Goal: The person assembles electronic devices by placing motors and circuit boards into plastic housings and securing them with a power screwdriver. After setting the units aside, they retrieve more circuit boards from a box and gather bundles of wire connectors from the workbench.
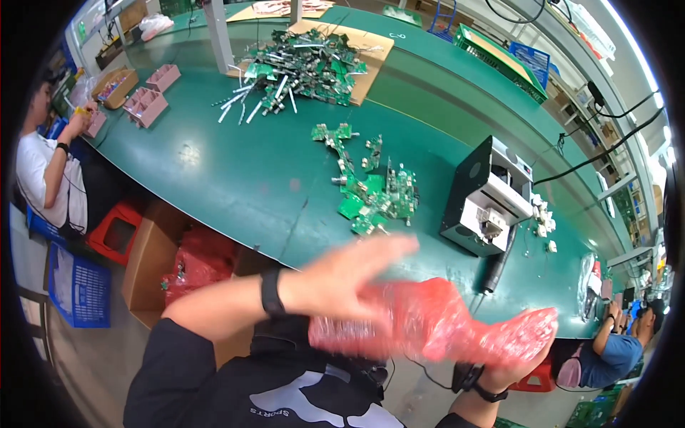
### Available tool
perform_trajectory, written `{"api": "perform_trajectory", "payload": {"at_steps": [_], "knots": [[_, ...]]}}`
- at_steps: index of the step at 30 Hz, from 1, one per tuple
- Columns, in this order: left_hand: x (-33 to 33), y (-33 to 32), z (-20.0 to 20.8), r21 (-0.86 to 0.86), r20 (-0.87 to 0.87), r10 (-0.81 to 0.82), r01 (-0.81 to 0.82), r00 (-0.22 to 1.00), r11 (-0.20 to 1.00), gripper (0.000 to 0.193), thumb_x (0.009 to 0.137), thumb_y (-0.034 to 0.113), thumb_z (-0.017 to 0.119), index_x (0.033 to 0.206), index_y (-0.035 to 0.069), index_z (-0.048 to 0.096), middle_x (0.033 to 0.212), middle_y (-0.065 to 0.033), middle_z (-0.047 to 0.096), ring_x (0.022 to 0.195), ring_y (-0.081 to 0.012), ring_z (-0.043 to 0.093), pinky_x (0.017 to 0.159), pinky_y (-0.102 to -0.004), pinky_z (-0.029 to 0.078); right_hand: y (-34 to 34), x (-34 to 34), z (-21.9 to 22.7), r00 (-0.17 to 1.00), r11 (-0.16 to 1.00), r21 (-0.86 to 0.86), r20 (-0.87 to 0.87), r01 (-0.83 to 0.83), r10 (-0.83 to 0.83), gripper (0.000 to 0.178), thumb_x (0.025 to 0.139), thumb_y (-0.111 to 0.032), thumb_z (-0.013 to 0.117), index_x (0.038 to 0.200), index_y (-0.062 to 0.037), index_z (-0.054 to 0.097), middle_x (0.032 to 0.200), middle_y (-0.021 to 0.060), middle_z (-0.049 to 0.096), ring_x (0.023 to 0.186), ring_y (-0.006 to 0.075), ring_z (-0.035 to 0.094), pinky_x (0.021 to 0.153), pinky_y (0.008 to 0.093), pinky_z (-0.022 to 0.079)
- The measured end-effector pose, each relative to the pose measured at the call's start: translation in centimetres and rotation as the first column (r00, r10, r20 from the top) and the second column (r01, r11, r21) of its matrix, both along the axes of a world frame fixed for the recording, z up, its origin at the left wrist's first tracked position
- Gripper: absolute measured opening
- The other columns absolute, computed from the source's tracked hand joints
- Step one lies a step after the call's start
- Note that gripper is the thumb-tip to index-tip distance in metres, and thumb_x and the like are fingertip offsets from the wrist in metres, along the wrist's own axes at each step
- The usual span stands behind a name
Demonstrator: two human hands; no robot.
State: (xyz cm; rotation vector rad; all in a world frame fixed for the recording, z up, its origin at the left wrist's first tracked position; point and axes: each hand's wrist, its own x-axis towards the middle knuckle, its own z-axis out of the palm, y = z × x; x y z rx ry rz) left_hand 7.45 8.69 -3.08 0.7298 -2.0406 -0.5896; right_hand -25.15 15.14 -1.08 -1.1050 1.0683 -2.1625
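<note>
Head view, landmark = black and white bench machine (487,197) on the green worktable (235,171).

Left hand (353,274): below-left of the machine, off the table's near edge, motion-blurred. Fingers look stretched flat, resting on the top of a red plastic bag (435,324); whether it pinches the film, cannot tell. Black wristband (271,291) on that arm.

Right hand (517,357): below the machine, under the bag's right end, closed on it from beneath. Black band on that wrist too.

Bag: crumpled, blurred, spans between both hands, in front of the torso, clear of the table.

Small heap of green circuit boards (371,189) just left of the machine. Big pile of boards (303,68) on brown cardboard well up-left of it. Pink trays (146,103) far left. Other seated people at the far-left and lower-right edges.
</note>
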Motion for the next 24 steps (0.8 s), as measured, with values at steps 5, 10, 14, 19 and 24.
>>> {"api": "perform_trajectory", "payload": {"at_steps": [5, 10, 14, 19, 24], "knots": [[-3.4, 6.9, -7.4, 0.576, -0.439, -0.352, 0.559, 0.827, 0.596, 0.077, 0.090, 0.036, 0.078, 0.148, -0.001, 0.043, 0.138, -0.0205, 0.061, 0.130, -0.0353, 0.058, 0.107, -0.0431, 0.049, -1.3, 5.6, -0.3, 0.535, 0.781, 0.071, -0.690, -0.621, 0.488, 0.030, 0.087, -0.018, 0.076, 0.107, 0.0006, 0.065, 0.108, 0.0148, 0.070, 0.085, 0.0269, 0.070, 0.068, 0.0372, 0.061], [-1.7, 5.9, -4.8, 0.668, -0.742, 0.239, 0.722, 0.627, 0.178, 0.052, 0.098, 0.028, 0.069, 0.139, 0.001, 0.050, 0.125, -0.0159, 0.066, 0.116, -0.0276, 0.064, 0.104, -0.0438, 0.051, 0.5, 10.9, -4.5, -0.020, 0.849, 0.174, -0.982, -0.499, 0.189, 0.034, 0.076, -0.010, 0.077, 0.107, -0.0018, 0.069, 0.102, 0.0123, 0.070, 0.094, 0.0288, 0.070, 0.082, 0.0357, 0.058], [0.7, 7.6, -4.9, 0.555, -0.802, 0.463, 0.758, 0.377, 0.344, 0.026, 0.106, 0.028, 0.054, 0.116, 0.004, 0.054, 0.095, -0.0062, 0.065, 0.084, -0.0170, 0.063, 0.093, -0.0360, 0.055, 1.9, 12.5, -8.9, 0.170, 0.797, 0.327, -0.869, -0.508, 0.464, 0.037, 0.086, -0.015, 0.072, 0.119, -0.0018, 0.065, 0.113, 0.0137, 0.065, 0.104, 0.0278, 0.066, 0.089, 0.0372, 0.055], [1.9, 5.4, -1.9, 0.239, -0.924, 0.363, 0.921, 0.119, 0.306, 0.021, 0.103, 0.026, 0.061, 0.108, 0.007, 0.052, 0.082, -0.0003, 0.058, 0.071, -0.0145, 0.055, 0.090, -0.0342, 0.053, 3.0, 12.7, -8.3, 0.556, 0.531, 0.480, -0.102, -0.699, 0.825, 0.060, 0.095, -0.033, 0.075, 0.139, -0.0020, 0.051, 0.116, 0.0109, 0.063, 0.114, 0.0261, 0.062, 0.092, 0.0379, 0.054], [-2.9, 6.4, -2.1, 0.576, -0.361, -0.030, 0.248, 0.932, 0.779, 0.036, 0.094, 0.011, 0.070, 0.123, 0.004, 0.050, 0.104, -0.0090, 0.061, 0.088, -0.0208, 0.063, 0.089, -0.0350, 0.051, 4.7, 13.0, -10.1, 0.109, 0.166, -0.038, 0.611, -0.985, 0.784, 0.078, 0.091, -0.040, 0.079, 0.148, -0.0031, 0.040, 0.117, 0.0093, 0.064, 0.114, 0.0220, 0.061, 0.093, 0.0352, 0.053]]}}
